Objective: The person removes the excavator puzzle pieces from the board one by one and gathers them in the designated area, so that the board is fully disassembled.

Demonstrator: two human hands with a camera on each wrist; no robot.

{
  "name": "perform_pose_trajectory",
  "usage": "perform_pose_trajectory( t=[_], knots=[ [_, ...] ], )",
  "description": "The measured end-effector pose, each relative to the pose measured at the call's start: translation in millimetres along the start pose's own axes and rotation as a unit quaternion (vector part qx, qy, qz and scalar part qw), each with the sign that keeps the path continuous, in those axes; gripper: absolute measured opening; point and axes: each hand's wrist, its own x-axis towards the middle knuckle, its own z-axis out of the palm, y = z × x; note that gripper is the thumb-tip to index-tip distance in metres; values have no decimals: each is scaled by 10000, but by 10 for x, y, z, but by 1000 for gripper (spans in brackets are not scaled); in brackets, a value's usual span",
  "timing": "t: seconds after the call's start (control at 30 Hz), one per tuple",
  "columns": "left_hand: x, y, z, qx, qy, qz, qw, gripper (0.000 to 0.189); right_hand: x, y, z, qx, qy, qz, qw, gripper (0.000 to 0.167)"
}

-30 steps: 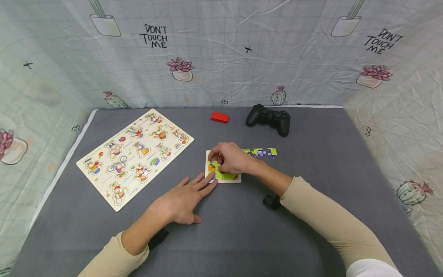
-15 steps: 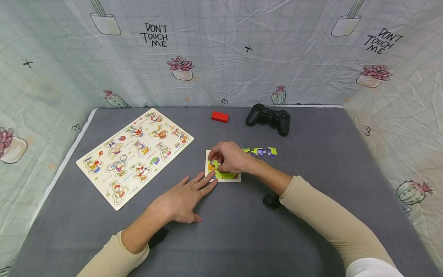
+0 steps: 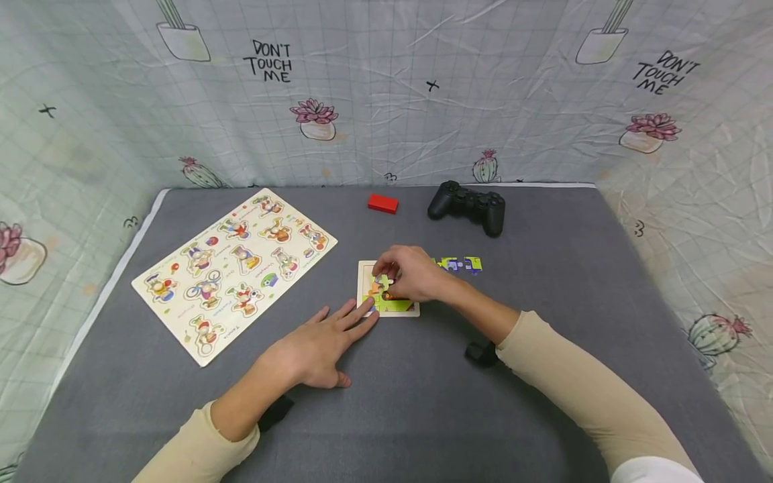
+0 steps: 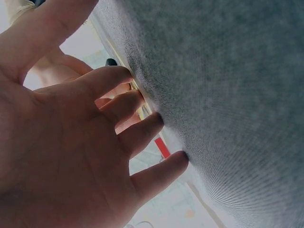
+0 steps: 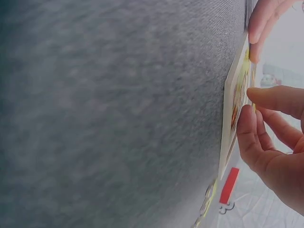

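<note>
A small jigsaw puzzle board [image 3: 411, 313] with a pale frame and green and yellow pieces lies mid-table in the head view. My right hand [image 3: 417, 274] is over it, pinching a jigsaw piece [image 3: 384, 281] between thumb and fingers just above the board. In the right wrist view, the thumb and fingers of that hand [image 5: 275, 133] meet at a thin yellowish edge; the rest of the piece is hidden. My left hand [image 3: 320, 349] lies spread, its fingertips touching the board's lower left corner. In the left wrist view, the left palm [image 4: 66, 147] shows with fingers extended.
Several loose jigsaw pieces [image 3: 473, 263] lie in a row right of the board, partly behind the right hand. A large picture puzzle board [image 3: 234, 275] lies at left. Towards the back are a red block [image 3: 383, 204] and a black game controller [image 3: 468, 206].
My right hand has shifted slightly to the right over the board, and the pinched piece shows more, looking turned or tilted. The left hand stays in place.
</note>
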Motion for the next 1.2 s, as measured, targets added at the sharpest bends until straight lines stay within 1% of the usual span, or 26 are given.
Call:
perform_pose_trajectory(
  t=[0.1,0.43,0.8,1.2],
  knots=[
    [4,4,-3,0,-26,-51,10000,109,-52,34,-28,67,41,111,9999,32],
    [20,10,-13,-38,-71,-57,10000,109,-204,159,-80,292,188,352,9988,31],
    [24,-2,-24,-108,-63,-17,9999,109,-393,241,-155,370,477,517,9968,30],
    [25,-10,-27,-136,-126,3,9998,109,-583,356,-228,355,572,843,9942,32]
  ],
)
